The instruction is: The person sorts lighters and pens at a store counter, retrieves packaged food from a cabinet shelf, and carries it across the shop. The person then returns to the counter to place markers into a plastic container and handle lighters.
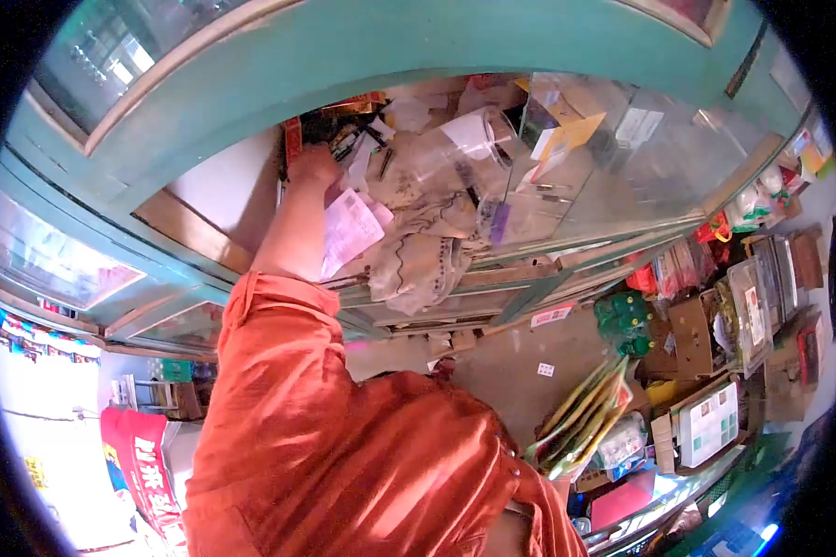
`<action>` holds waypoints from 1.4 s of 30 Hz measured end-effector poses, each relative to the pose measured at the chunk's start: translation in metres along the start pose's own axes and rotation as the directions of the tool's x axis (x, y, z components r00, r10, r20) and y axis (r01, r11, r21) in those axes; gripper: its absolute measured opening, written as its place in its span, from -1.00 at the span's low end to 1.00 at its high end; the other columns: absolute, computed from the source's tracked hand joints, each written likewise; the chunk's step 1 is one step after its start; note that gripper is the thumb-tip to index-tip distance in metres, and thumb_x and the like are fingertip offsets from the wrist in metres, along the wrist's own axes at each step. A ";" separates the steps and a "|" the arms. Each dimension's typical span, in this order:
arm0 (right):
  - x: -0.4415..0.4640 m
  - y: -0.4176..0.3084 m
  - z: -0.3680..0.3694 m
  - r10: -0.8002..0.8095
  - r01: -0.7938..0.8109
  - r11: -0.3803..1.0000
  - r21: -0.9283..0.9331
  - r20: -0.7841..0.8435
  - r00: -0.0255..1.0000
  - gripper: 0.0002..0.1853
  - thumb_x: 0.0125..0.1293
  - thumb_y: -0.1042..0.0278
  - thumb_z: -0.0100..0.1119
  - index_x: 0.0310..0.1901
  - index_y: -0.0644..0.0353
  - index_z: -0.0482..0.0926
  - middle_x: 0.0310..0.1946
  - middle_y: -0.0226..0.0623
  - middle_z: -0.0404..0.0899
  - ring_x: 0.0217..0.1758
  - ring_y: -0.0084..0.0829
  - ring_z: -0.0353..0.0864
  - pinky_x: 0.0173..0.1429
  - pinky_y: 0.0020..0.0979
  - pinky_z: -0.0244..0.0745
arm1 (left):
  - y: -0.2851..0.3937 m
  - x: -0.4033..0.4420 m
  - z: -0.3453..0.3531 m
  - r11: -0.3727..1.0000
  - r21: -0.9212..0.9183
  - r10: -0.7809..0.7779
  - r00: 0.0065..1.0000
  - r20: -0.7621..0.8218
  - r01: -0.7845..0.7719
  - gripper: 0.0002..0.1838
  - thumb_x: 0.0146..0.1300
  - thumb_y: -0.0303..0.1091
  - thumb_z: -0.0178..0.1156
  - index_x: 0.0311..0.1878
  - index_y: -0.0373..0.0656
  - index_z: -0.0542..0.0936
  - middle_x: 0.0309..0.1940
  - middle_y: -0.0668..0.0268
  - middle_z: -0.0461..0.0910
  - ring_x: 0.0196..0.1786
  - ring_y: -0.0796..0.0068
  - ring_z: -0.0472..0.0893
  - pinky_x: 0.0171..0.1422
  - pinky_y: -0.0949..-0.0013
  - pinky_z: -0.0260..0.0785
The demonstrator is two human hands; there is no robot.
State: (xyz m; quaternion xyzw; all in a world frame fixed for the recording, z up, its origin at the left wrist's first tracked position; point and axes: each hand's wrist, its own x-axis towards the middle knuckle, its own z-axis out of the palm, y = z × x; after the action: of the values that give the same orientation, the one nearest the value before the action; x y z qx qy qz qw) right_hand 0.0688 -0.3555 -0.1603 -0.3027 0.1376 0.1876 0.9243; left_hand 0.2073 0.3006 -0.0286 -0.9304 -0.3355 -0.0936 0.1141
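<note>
My left hand (314,169) reaches from an orange-red sleeve into the glass-topped, green-framed cabinet (437,46). Its fingers are bent down among small clutter near a red-and-gold box edge (293,137), and their tips are hidden. Several pens (346,146) and paper slips lie just right of the hand. Beside my wrist is a pink printed paper (348,227). A crumpled beige patterned cloth (423,260) hangs over the cabinet's front edge. My right hand does not show. Near the right sleeve, a fan of yellow-green flat packets (585,418) sticks out, its lower end hidden.
Glass panes (613,158) lean over the cabinet's right half, with a yellow envelope (567,139) among them. Green bottles (624,320), a cardboard box (692,339) and a white case (709,425) crowd the right side. A red banner (144,469) is at lower left.
</note>
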 end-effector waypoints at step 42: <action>0.016 0.013 0.008 -0.322 0.314 0.946 -0.081 -0.343 0.882 -0.36 0.38 -0.30 -0.12 0.28 -0.02 0.43 0.11 -0.43 0.57 0.10 -0.31 0.55 0.20 -0.24 0.47 | -0.048 0.174 0.045 0.979 0.008 0.205 0.977 -0.058 -0.205 -0.22 0.26 0.21 0.16 0.43 -0.01 0.27 0.12 -0.10 0.55 0.15 -0.19 0.54 0.24 -0.07 0.41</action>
State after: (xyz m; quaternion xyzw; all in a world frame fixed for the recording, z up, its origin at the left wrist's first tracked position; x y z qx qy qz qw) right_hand 0.0786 -0.3365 -0.1669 -0.3602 0.2470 -0.0220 0.8993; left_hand 0.3123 0.4541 -0.0212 -0.9568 -0.2344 -0.1082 0.1340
